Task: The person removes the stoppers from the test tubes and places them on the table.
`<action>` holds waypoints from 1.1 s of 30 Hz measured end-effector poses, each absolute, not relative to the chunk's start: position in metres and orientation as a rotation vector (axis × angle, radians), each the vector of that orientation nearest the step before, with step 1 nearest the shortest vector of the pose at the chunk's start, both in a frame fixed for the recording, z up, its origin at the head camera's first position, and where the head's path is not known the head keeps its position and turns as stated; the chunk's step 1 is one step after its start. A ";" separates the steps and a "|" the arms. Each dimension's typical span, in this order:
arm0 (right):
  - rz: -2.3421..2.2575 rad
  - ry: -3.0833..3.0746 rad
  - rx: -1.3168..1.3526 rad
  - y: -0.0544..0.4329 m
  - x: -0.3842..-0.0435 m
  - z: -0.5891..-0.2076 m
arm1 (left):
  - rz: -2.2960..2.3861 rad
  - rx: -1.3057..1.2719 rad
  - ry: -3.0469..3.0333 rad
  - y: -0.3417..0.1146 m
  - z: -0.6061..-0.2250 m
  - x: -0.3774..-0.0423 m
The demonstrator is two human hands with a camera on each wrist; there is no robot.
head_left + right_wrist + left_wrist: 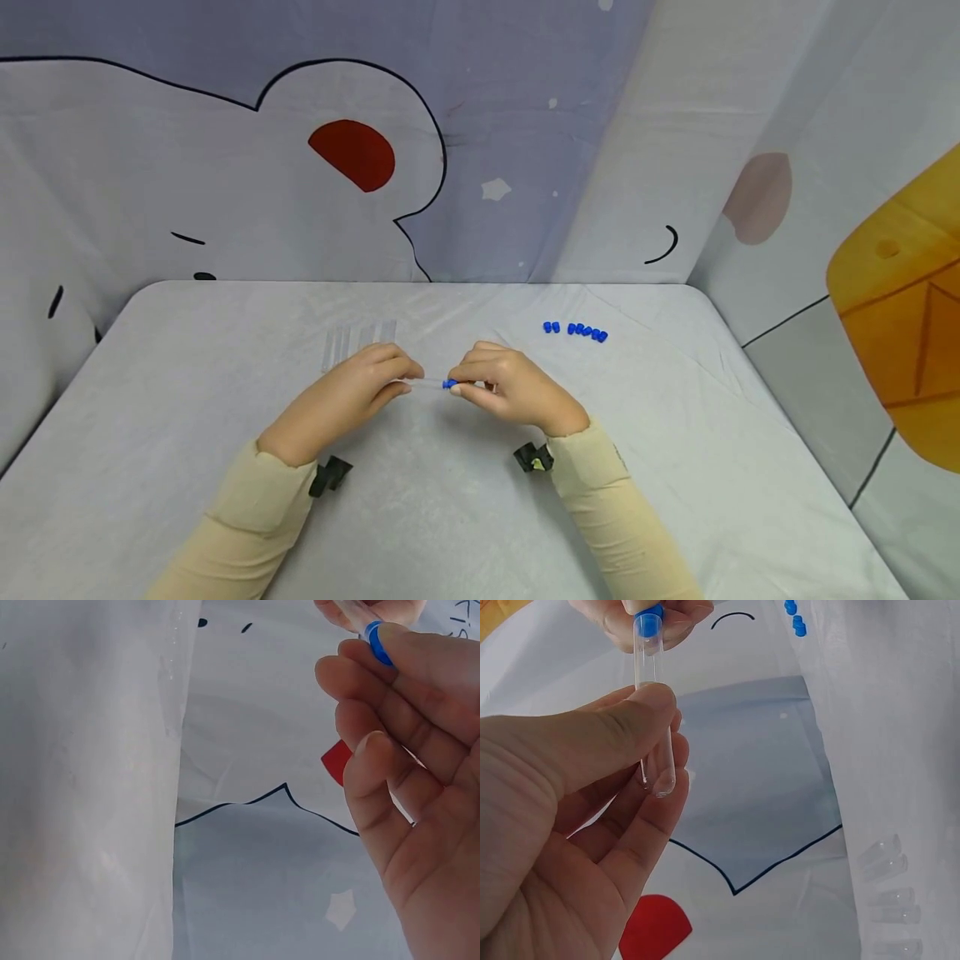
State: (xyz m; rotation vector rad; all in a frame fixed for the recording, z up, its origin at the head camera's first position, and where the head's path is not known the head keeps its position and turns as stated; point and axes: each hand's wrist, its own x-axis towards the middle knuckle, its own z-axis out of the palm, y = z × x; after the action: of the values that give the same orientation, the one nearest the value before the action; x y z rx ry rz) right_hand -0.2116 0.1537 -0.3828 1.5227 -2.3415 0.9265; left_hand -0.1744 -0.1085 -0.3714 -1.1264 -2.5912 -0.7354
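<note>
My left hand (365, 383) pinches a clear test tube (654, 675) between thumb and fingers, its rounded end lying over the fingers in the left wrist view. A blue stopper (449, 384) sits in the tube's mouth. My right hand (506, 386) pinches that stopper between thumb and forefinger, seen closely in the right wrist view. The two hands face each other above the middle of the table, with the tube lying across between them in the head view.
Several clear test tubes (342, 343) lie in a row behind my left hand. Toward the back right, several blue stoppers (577, 329) lie in a loose line. The white-covered table (420, 533) meets a printed cloth (510, 100) at its back edge.
</note>
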 end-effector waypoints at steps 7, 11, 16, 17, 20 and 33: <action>0.822 -2.312 1.437 0.151 -0.213 -0.385 | -0.731 -1.104 -2.572 -0.108 -0.371 -0.175; 0.787 -2.285 1.379 0.150 -0.213 -0.386 | -0.739 -1.094 -2.564 -0.107 -0.371 -0.174; 0.787 -2.261 1.335 0.149 -0.213 -0.386 | -0.738 -1.079 -2.570 -0.107 -0.371 -0.175; 0.788 -2.261 1.334 0.149 -0.212 -0.385 | -0.740 -1.077 -2.573 -0.107 -0.371 -0.174; 0.780 -2.268 1.348 0.149 -0.212 -0.384 | -0.741 -1.077 -2.579 -0.107 -0.371 -0.174; 1.021 -2.386 1.273 0.149 -0.210 -0.384 | -0.736 -1.083 -2.542 -0.109 -0.370 -0.175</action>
State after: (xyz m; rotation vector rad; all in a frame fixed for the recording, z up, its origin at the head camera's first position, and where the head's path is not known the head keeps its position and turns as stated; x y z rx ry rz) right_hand -0.2099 0.1487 -0.3844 1.2726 -2.3861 1.0209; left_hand -0.1749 -0.1089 -0.3698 -1.0826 -2.5424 -0.7363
